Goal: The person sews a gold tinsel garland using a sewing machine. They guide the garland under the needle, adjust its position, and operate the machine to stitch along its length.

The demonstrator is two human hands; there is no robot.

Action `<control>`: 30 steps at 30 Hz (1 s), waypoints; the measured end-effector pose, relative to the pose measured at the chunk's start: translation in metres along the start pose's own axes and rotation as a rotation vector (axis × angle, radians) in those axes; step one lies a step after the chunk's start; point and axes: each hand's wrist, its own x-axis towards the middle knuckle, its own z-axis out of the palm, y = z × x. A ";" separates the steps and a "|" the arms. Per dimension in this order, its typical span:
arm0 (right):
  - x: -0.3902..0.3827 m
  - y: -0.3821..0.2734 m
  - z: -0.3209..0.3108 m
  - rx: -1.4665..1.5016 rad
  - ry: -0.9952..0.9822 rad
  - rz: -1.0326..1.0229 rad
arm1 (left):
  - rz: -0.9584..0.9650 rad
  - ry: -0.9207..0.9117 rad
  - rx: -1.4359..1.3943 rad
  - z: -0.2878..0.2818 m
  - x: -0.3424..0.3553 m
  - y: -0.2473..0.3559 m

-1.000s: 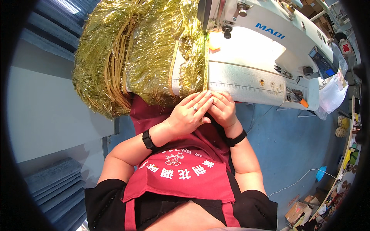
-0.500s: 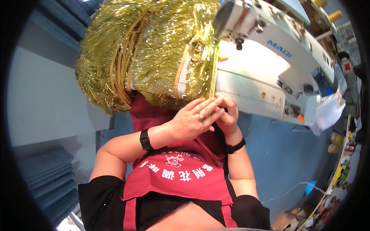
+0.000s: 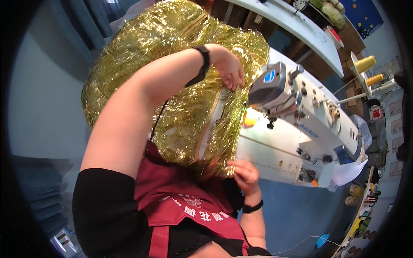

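Note:
A big heap of shiny gold tinsel fringe point(image 3: 185, 124) covers the left side of the sewing table, its banded edge running beside the sewing machine point(image 3: 316, 109). My left hand point(image 3: 230, 71) reaches across the heap to its far part, left of the machine head. Its fingers droop loosely over the tinsel, slightly apart, and nothing is seen gripped in them. Close to my body, my right hand point(image 3: 245, 175) pinches the near end of the fringe's edge between thumb and fingers. The machine's needle area is partly hidden by its head.
Yellow thread spools point(image 3: 365, 64) stand behind the machine. Across the back is another white table point(image 3: 297, 28). A white plastic bag point(image 3: 348, 174) hangs at the machine's right end. Blue curtains point(image 3: 32, 193) are at the left, and shelves with small items line the right.
My left hand has left my right hand's side and swung far across the tinsel. My right hand stays at the near edge. The view has shifted, showing more of the machine and back table.

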 end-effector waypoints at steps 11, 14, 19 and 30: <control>0.004 -0.004 -0.005 -0.081 -0.038 -0.026 | 0.033 1.073 0.695 -0.083 0.050 0.048; 0.000 -0.003 -0.004 -0.103 -0.047 -0.041 | -0.119 0.964 0.829 -0.033 0.022 0.041; -0.002 -0.001 -0.002 -0.065 0.002 -0.120 | -0.396 0.608 1.014 0.119 -0.014 0.023; -0.019 0.015 0.022 -0.295 0.161 -0.327 | -0.229 0.671 1.149 0.249 -0.079 -0.071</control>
